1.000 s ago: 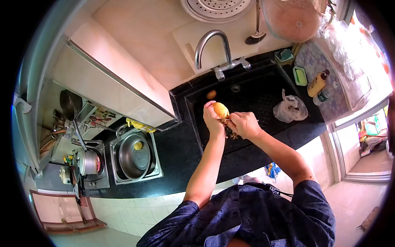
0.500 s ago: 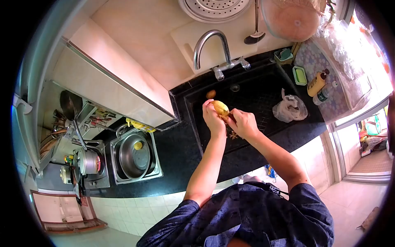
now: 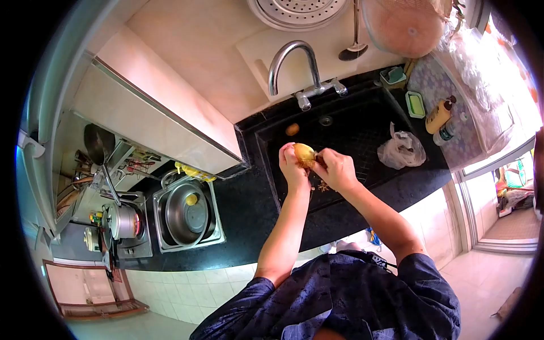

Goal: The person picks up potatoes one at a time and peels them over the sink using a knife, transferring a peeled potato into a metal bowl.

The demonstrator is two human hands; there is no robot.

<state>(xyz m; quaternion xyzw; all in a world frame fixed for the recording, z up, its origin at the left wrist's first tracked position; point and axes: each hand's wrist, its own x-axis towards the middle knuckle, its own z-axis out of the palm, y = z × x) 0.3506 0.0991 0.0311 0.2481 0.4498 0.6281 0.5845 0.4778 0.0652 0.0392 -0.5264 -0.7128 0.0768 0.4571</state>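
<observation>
A: Peeling in the head view, only one view here. Left hand (image 3: 290, 164) is wrapped around a potato (image 3: 304, 152), held up over the black sink (image 3: 362, 133). Right hand (image 3: 335, 169) is closed around a peeler or small knife, pressed against the potato's right side; the tool itself is too small to make out.

B: How far along?

A: I'd judge well along. The visible potato face looks yellow and bare, and a small pile of peelings (image 3: 324, 185) lies in the sink just below the hands. The far side is hidden by the fingers, so I can't tell if skin is left there. One more potato (image 3: 292, 129) sits unpeeled-looking in the sink near the faucet (image 3: 294, 65), and a yellow one lies in the steel pot (image 3: 184, 214) on the counter (image 3: 238, 215) to the left, maybe already done.

B: Surroundings, obstructions?

A: Plastic bag (image 3: 401, 149) in the sink's right part, well apart from the hands. Soap dish (image 3: 415, 104) and a yellow bottle (image 3: 437, 115) on the right ledge. Stove with a lidded pot (image 3: 122, 221) far left. Nothing stands between the hands and the sink floor; the faucet spout hangs behind, clear of the potato.
</observation>
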